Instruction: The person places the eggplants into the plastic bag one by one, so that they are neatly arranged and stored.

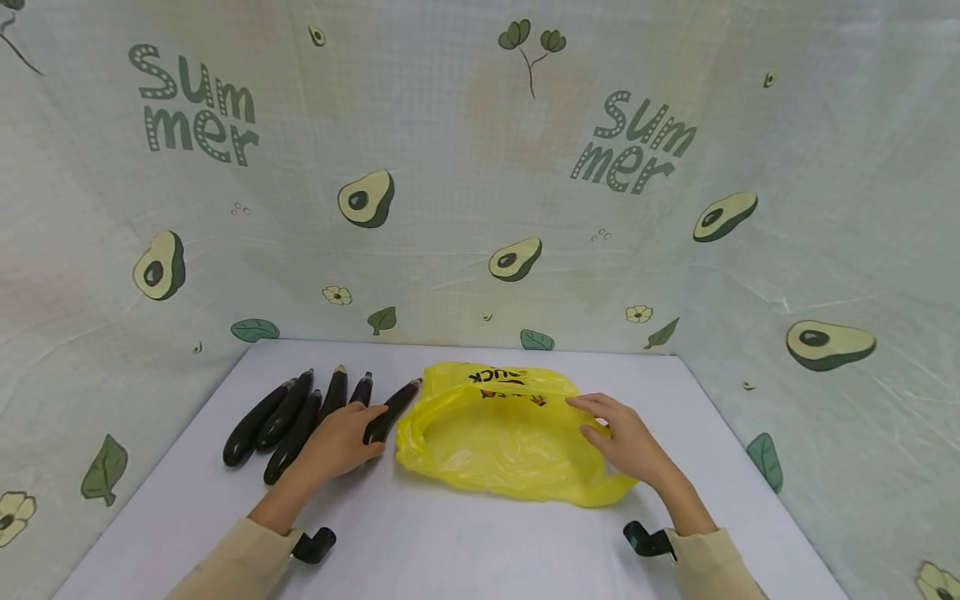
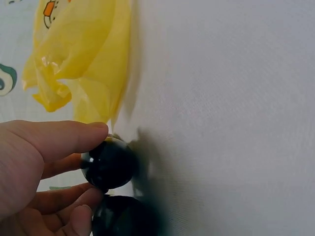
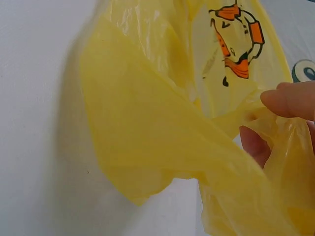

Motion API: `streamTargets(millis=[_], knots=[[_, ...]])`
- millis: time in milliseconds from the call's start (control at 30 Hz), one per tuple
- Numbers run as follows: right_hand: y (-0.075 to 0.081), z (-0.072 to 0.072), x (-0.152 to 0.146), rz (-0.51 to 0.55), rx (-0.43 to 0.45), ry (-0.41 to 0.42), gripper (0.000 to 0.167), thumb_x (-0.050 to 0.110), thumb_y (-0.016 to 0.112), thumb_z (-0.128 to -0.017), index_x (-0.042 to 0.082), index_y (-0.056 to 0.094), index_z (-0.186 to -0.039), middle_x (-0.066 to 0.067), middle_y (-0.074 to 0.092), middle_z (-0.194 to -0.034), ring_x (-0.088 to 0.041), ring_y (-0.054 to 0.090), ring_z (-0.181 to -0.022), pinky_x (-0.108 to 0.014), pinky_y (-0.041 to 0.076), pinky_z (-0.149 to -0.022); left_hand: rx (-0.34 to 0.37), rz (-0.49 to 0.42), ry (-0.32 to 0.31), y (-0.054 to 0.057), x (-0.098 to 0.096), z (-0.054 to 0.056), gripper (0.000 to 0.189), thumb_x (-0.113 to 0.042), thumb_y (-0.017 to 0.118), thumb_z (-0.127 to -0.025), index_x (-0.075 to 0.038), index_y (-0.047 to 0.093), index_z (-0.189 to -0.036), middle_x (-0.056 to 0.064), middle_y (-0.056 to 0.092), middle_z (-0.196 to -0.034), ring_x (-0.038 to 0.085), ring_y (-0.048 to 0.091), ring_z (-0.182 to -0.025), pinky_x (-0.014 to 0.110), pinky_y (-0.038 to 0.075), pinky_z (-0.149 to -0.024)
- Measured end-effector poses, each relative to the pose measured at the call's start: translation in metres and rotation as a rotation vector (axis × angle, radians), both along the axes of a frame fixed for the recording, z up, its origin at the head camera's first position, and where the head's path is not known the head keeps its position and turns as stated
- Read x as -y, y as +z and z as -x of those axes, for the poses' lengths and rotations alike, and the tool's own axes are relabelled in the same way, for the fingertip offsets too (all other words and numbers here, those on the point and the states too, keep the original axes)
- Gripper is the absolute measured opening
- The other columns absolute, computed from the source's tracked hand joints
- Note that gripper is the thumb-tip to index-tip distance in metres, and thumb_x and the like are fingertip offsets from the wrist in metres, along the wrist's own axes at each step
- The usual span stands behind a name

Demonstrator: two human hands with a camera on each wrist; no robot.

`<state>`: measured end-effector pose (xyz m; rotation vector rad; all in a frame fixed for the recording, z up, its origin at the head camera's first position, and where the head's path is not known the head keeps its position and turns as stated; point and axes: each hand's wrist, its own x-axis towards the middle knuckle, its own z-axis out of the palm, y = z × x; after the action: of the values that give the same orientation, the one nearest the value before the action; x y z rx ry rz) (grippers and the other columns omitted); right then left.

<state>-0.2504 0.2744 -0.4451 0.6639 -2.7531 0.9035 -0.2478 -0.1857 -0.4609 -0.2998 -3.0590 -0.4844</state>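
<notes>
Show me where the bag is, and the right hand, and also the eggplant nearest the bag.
Bag [image 1: 517, 450]: head view, on the middle of its yellow plastic.
Right hand [image 1: 628, 440]: head view, on the back of the hand.
Eggplant [image 1: 396, 408]: head view, on its dark body.

L hand [image 1: 341, 442] grips nr end of rightmost dk eggplant [image 1: 399, 407], which lies just beside L edge of yellow plastic bag [image 1: 517, 442]. R hand [image 1: 625, 435] at bag's R side, fingertips on it. 5 other eggplants [image 1: 293, 437] grouped to L on wht table [image 1: 465, 542], stems away from person. Bag crumpled, print nr far edge. Beige sleeves [image 1: 236, 562]; blk device [image 1: 315, 546] at ea. wrist. Backdrop [image 1: 442, 100]: avocados, leaves, flowers, "summer" x2.
</notes>
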Motion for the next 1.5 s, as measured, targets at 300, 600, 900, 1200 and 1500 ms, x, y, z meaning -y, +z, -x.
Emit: streamTargets(millis=[300,600,900,1200,1500], knots=[[0.0,0.0,0.0,0.02,0.003,0.003,0.049,-0.004,0.07,-0.098,0.013,0.067,-0.144,-0.008,0.068,-0.139,-0.027,0.069,-0.117,-0.041,0.061,-0.091,0.016,-0.009,-0.001,0.0,-0.003,0.0,0.063,-0.025,0.085,-0.09,-0.006,0.063,-0.146,0.023,0.065,-0.134,0.042,0.065,-0.115,0.062,0.055,-0.098],[0.002,0.005,0.0,0.026,0.01,0.006,0.047,-0.006,0.068,-0.099,0.01,0.067,-0.143,-0.012,0.068,-0.139,-0.019,0.069,-0.102,-0.038,0.062,-0.089,0.016,-0.053,0.011,0.0,-0.005,0.0,0.059,-0.019,0.083,-0.09,-0.004,0.063,-0.144,0.03,0.062,-0.139,0.051,0.061,-0.124,0.068,0.052,-0.099],[0.002,0.008,0.0,0.038,-0.002,-0.01,0.048,-0.006,0.069,-0.098,0.011,0.067,-0.143,-0.011,0.069,-0.139,-0.024,0.069,-0.109,-0.043,0.061,-0.091,0.024,-0.075,0.039,-0.001,-0.008,0.002,0.061,-0.021,0.084,-0.09,-0.003,0.062,-0.144,0.03,0.062,-0.14,0.05,0.061,-0.127,0.068,0.051,-0.1],[0.002,0.01,0.002,0.047,0.008,-0.004,0.048,-0.004,0.069,-0.099,0.012,0.066,-0.145,-0.008,0.068,-0.141,-0.021,0.068,-0.109,-0.039,0.061,-0.092,-0.014,-0.117,0.061,-0.003,-0.005,-0.002,0.054,-0.016,0.078,-0.094,-0.005,0.062,-0.144,0.03,0.062,-0.14,0.051,0.061,-0.126,0.068,0.052,-0.098],[0.001,0.008,0.004,0.036,-0.043,-0.003,0.05,-0.007,0.069,-0.098,0.009,0.066,-0.145,-0.01,0.068,-0.139,-0.019,0.069,-0.102,-0.04,0.061,-0.089,-0.071,-0.154,0.086,0.008,0.002,-0.004,0.056,-0.017,0.073,-0.098,-0.006,0.057,-0.151,0.029,0.06,-0.143,0.049,0.061,-0.127,0.067,0.052,-0.101]])
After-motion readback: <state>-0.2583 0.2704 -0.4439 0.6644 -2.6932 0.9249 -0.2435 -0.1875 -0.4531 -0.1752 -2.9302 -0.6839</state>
